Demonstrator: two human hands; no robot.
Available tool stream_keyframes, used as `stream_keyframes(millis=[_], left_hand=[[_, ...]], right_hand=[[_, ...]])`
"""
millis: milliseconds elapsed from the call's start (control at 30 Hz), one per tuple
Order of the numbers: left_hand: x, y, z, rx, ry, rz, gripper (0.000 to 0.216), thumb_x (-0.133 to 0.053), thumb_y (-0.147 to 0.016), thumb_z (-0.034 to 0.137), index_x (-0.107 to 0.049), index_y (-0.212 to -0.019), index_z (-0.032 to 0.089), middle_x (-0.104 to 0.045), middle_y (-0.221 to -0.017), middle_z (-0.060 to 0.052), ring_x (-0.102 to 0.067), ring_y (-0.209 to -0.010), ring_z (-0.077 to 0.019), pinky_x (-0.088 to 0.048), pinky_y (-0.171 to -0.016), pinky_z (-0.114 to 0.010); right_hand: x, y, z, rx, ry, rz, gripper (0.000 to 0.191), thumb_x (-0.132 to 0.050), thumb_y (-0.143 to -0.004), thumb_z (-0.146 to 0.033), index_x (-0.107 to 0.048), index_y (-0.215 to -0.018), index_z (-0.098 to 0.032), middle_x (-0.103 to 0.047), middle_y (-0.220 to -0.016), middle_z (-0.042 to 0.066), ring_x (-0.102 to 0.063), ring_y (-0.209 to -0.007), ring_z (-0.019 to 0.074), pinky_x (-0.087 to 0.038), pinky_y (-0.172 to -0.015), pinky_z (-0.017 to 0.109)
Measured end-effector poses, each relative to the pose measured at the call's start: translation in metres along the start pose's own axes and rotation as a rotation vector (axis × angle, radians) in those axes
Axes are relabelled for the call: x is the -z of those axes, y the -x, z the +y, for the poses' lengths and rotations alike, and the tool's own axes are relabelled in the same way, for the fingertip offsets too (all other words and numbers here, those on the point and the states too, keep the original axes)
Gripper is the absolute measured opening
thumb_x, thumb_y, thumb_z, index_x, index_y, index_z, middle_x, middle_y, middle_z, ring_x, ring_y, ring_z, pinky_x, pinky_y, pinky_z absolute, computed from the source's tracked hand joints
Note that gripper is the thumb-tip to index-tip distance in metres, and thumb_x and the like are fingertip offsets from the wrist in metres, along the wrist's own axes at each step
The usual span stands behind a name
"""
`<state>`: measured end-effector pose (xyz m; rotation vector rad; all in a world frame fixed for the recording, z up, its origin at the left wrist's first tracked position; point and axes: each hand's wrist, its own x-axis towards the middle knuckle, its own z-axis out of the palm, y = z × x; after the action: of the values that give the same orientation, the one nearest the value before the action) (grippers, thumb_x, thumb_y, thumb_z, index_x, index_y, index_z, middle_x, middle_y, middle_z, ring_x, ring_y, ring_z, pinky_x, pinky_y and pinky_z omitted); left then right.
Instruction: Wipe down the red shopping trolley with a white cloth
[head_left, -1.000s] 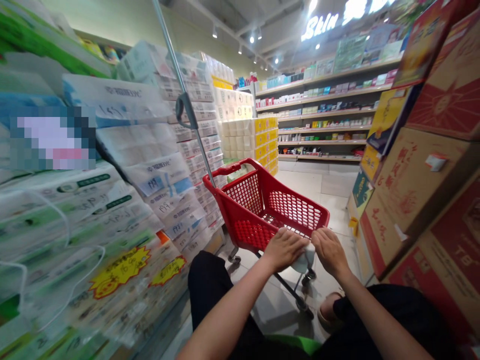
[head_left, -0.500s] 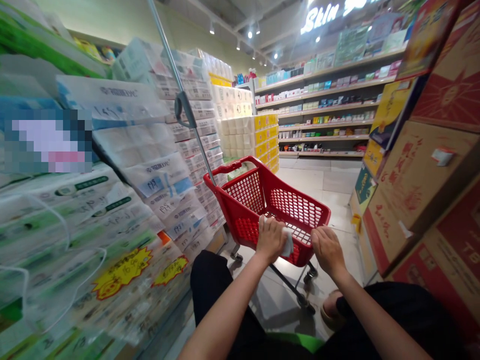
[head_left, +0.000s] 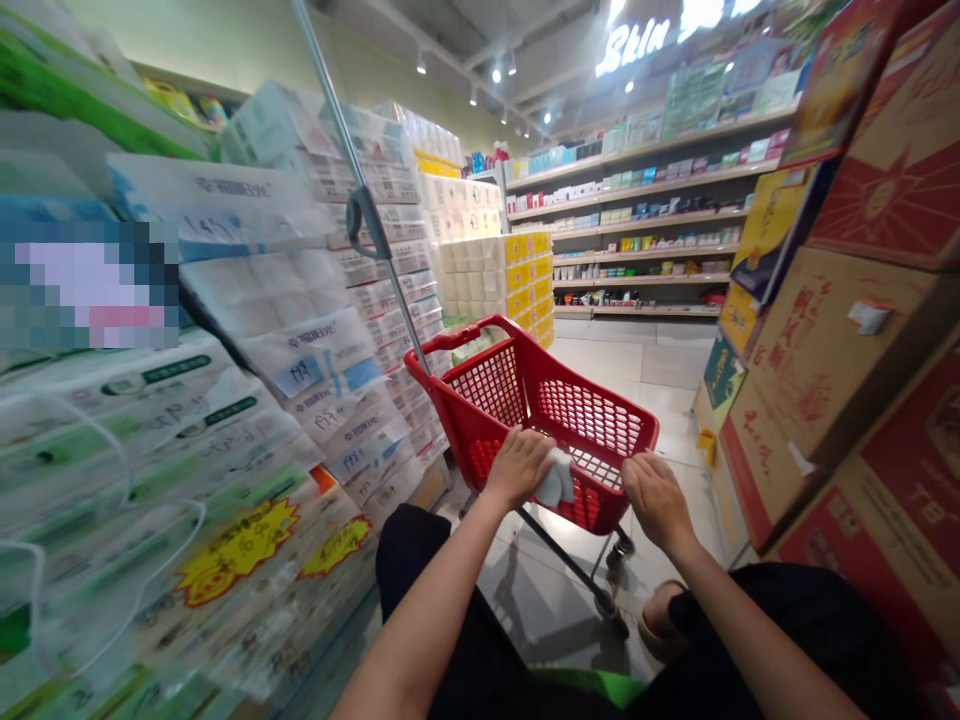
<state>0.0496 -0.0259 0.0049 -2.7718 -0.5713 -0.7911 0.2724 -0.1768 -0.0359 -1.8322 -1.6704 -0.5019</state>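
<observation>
A red plastic shopping cart (head_left: 596, 402) with mesh sides stands in front of me on black wheels. My left hand (head_left: 520, 468) lies on the near rim, its fingers closed over a pale cloth (head_left: 556, 480) pressed against the cart's side. At the near right corner, my right hand (head_left: 657, 498) grips the rim with its fingers curled round it. The basket floor shows between the two hands. From the cart's handle end rises a metal pole (head_left: 401, 290) with a grey hook.
Stacked tissue packs (head_left: 315, 390) line the left, with yellow price tags (head_left: 238, 552) near me. Cardboard boxes (head_left: 840, 370) are piled on the right. Across the tiled floor (head_left: 622, 365) stand shelves (head_left: 637, 215) of small goods. My foot (head_left: 660, 612) is close to the cart wheels.
My left hand has slid left along the near rim with the cloth, and more of the cloth shows. My right hand stays on the corner.
</observation>
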Motion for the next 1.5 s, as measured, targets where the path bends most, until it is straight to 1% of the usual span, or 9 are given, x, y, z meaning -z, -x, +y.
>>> stream_keyframes(millis=[200,467,667,833,933,1067,1200,1367,1500], left_hand=[[-0.007,0.009,-0.013,0.189,-0.015,0.108,0.026,-0.038,-0.097,0.034,-0.05,-0.117,0.023,-0.054,-0.119,-0.005,-0.041,-0.125,-0.0224,-0.017,-0.119,-0.05],[-0.023,0.007,0.066,0.201,0.11,0.125,0.027,-0.04,-0.095,0.039,-0.051,-0.111,0.019,-0.055,-0.113,-0.009,-0.044,-0.12,-0.0266,-0.013,-0.118,-0.058],[0.002,0.004,0.112,0.03,0.422,0.057,0.045,-0.041,-0.094,0.043,-0.039,-0.132,0.019,-0.051,-0.128,-0.01,-0.044,-0.124,-0.0248,-0.027,-0.115,-0.047],[0.027,-0.007,0.077,0.13,0.484,0.158,0.034,-0.029,-0.099,0.027,-0.041,-0.13,0.023,-0.048,-0.136,-0.006,-0.037,-0.132,-0.018,-0.027,-0.116,-0.04],[0.016,-0.01,0.051,0.251,0.314,0.153,0.024,-0.033,-0.099,0.03,-0.052,-0.113,0.023,-0.055,-0.122,-0.005,-0.038,-0.13,-0.0201,-0.019,-0.119,-0.046],[-0.004,-0.004,0.033,0.217,0.176,0.074,0.022,-0.038,-0.097,0.036,-0.055,-0.097,0.022,-0.057,-0.105,-0.004,-0.045,-0.118,-0.0201,-0.017,-0.119,-0.046],[-0.007,-0.001,0.026,0.16,0.172,0.038,0.025,-0.033,-0.099,0.033,-0.056,-0.096,0.023,-0.056,-0.1,-0.002,-0.047,-0.111,-0.0172,-0.016,-0.119,-0.043],[-0.004,-0.003,0.022,0.128,0.236,0.022,0.025,-0.034,-0.099,0.033,-0.056,-0.095,0.023,-0.056,-0.1,0.0,-0.045,-0.113,-0.0154,-0.013,-0.119,-0.041],[-0.005,-0.001,0.023,0.141,0.26,0.029,0.021,-0.039,-0.097,0.035,-0.055,-0.093,0.023,-0.055,-0.102,0.0,-0.045,-0.113,-0.0155,-0.01,-0.119,-0.042]], right_hand=[[-0.008,-0.002,-0.014,0.0,-0.005,0.048,0.029,-0.029,-0.097,-0.026,-0.057,-0.09,-0.019,-0.059,-0.089,0.007,-0.048,-0.101,0.0219,-0.03,-0.105,0.041],[-0.01,-0.004,-0.019,0.013,-0.09,0.048,0.029,-0.03,-0.096,-0.027,-0.055,-0.085,-0.021,-0.057,-0.085,0.007,-0.048,-0.097,0.0229,-0.033,-0.102,0.044],[0.003,-0.013,-0.004,-0.127,-0.523,0.028,0.042,-0.018,-0.098,-0.034,-0.058,-0.092,-0.023,-0.063,-0.093,0.005,-0.055,-0.094,0.0205,-0.043,-0.091,0.039],[0.024,-0.023,-0.022,-0.088,-0.34,0.028,0.035,-0.033,-0.096,-0.044,-0.058,-0.11,-0.024,-0.064,-0.109,0.007,-0.056,-0.102,0.0223,-0.041,-0.091,0.039],[0.016,-0.023,-0.053,0.112,-0.075,-0.044,0.037,-0.044,-0.092,-0.047,-0.056,-0.118,-0.022,-0.064,-0.111,0.01,-0.057,-0.099,0.0238,-0.04,-0.085,0.036],[-0.002,-0.018,-0.069,0.153,0.17,0.016,0.03,-0.041,-0.096,-0.04,-0.059,-0.109,-0.019,-0.068,-0.089,0.007,-0.058,-0.074,0.0176,-0.033,-0.066,0.029],[0.004,-0.015,-0.039,0.268,0.213,-0.019,0.026,-0.042,-0.097,-0.037,-0.061,-0.091,-0.02,-0.063,-0.074,0.002,-0.055,-0.067,0.0146,-0.034,-0.069,0.029],[0.018,-0.001,0.014,0.448,0.082,-0.061,0.021,-0.048,-0.094,-0.038,-0.06,-0.095,-0.021,-0.065,-0.099,0.007,-0.054,-0.103,0.0215,-0.035,-0.098,0.038],[0.013,0.014,0.012,0.366,0.028,-0.016,0.02,-0.047,-0.094,-0.036,-0.059,-0.103,-0.022,-0.063,-0.108,0.008,-0.05,-0.112,0.024,-0.036,-0.099,0.041]])
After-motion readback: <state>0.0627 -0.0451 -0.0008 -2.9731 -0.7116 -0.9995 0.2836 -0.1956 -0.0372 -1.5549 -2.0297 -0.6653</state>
